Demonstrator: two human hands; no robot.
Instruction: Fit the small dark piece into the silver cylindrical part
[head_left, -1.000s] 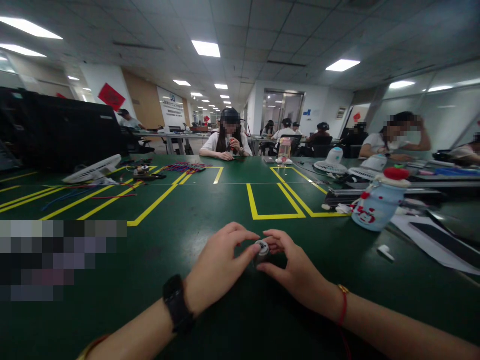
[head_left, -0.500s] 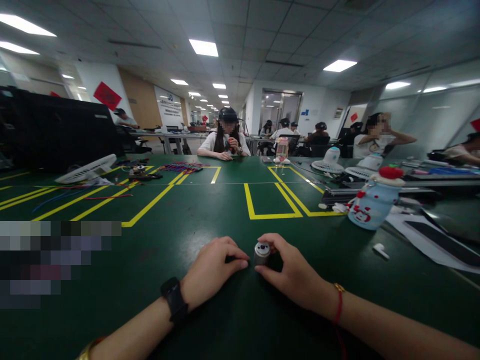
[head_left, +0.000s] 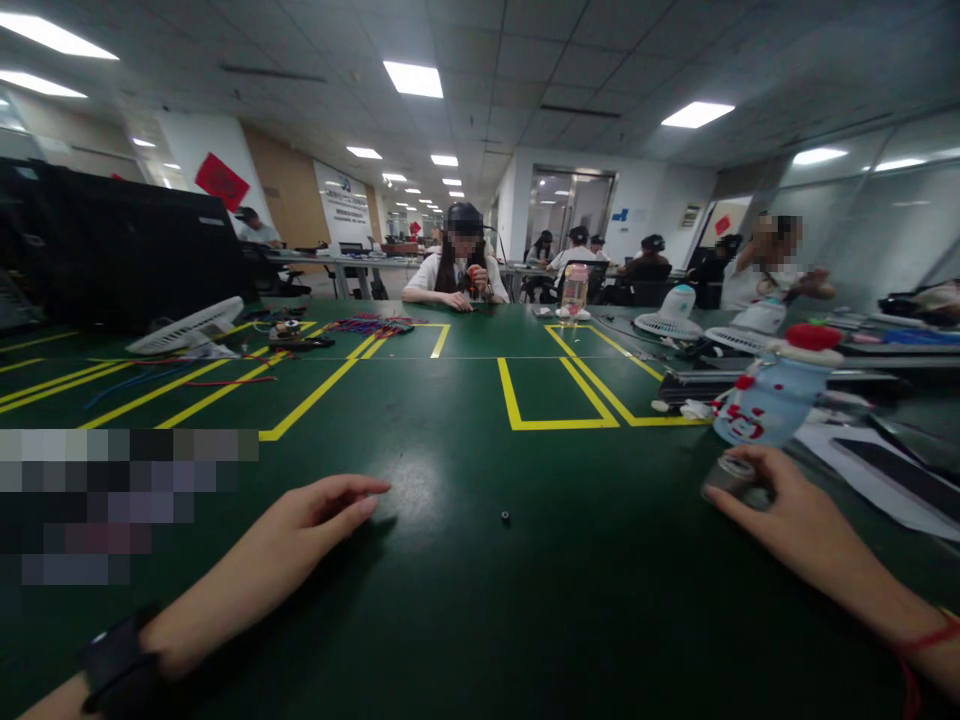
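Note:
My right hand (head_left: 784,510) grips a small silver metal cylinder (head_left: 729,478), which looks like a small motor, between thumb and fingers. It is at the right, just in front of a light-blue snowman-like bottle (head_left: 772,395) with a red top. On the green table (head_left: 442,600), between my two hands, lies a tiny dark ring-shaped part (head_left: 505,516), too small to name exactly. Left of that part, my left hand (head_left: 311,520) hovers low over the tabletop, thumb and fingers stretched out, holding nothing I can see.
Yellow tape marks the table. Bundled wires (head_left: 371,325) and a white fan (head_left: 191,325) are at far left; further white fans (head_left: 670,312) stand right. A black phone-like slab (head_left: 900,480) lies on paper. Across the table sits a person (head_left: 457,260).
My right hand has carried the metal cylinder rightward to the bottle. My left hand has drawn away to the left. The tiny ring-shaped part now shows where the cylinder stood.

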